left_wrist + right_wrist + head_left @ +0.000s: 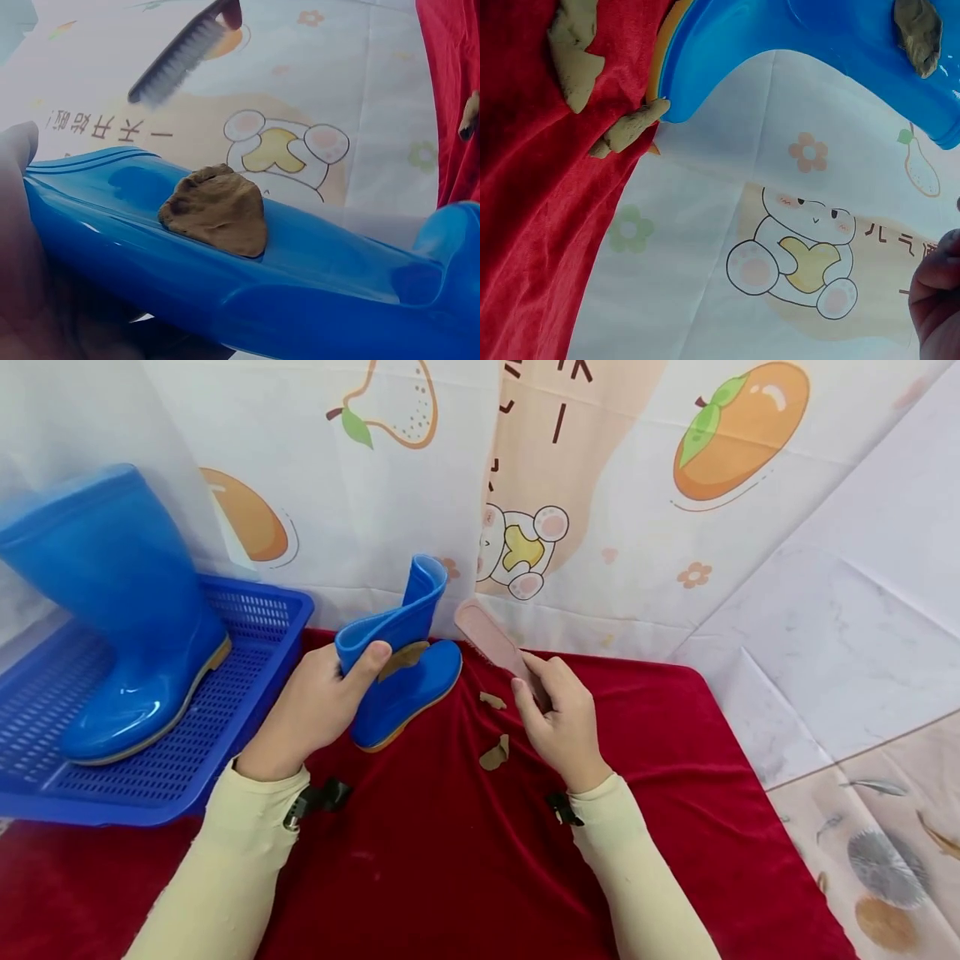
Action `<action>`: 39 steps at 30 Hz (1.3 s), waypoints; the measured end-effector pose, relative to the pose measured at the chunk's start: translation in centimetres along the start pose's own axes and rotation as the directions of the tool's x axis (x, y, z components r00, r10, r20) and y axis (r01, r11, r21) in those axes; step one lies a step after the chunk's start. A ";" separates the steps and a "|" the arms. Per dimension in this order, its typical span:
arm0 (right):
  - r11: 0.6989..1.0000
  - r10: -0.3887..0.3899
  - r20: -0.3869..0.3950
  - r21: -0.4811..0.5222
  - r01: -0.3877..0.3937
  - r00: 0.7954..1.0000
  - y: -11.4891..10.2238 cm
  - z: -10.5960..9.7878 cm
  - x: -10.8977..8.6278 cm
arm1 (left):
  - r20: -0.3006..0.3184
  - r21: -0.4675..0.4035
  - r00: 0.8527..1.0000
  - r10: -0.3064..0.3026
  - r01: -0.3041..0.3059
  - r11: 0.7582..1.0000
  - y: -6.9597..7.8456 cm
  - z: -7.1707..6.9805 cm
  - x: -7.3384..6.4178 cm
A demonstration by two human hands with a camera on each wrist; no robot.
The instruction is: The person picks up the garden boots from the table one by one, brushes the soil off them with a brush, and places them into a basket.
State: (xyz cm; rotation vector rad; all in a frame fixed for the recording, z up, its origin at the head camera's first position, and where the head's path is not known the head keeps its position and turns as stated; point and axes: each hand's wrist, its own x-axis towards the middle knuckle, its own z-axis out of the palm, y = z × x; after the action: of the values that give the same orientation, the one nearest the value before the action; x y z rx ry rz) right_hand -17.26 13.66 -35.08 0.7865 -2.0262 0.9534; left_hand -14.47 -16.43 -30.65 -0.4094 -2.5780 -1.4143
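My left hand grips a blue rubber boot by the top of its shaft, the thumb lying along the outside. The boot tilts over the red cloth, its opening squeezed narrow. A brown, clay-like lump sticks to the shaft. To the right, my right hand holds a pink-backed brush by its handle; the left wrist view shows its pale bristles, apart from the boot. Two brown clay-like pieces, one nearer the wall and one nearer me, lie on the cloth between the hands.
A blue plastic basket stands on the left, with another blue boot upright in it. Red cloth covers the table. A white printed curtain hangs behind; a pale marbled panel stands on the right.
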 end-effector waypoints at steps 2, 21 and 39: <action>1.000 -0.023 0.008 0.002 0.022 1.000 0.0 -0.1 0.0 | 0.028 -0.012 1.000 0.000 0.000 1.000 0.2 0.2 -0.1; 0.987 -0.159 0.223 0.039 0.154 0.962 -0.6 0.1 -0.6 | 0.111 0.090 0.994 0.015 -0.025 0.996 1.3 1.2 -0.1; 0.993 -0.118 0.243 0.029 0.115 0.963 -0.2 0.7 -0.6 | 0.022 0.022 0.998 0.060 -0.061 0.998 0.5 1.4 0.1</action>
State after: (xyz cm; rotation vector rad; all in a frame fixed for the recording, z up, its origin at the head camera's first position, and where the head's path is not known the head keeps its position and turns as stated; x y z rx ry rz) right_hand -17.04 13.15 -35.81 1.0643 -2.1556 0.8387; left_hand -14.46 -14.97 -30.96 -0.4976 -2.5727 -1.3664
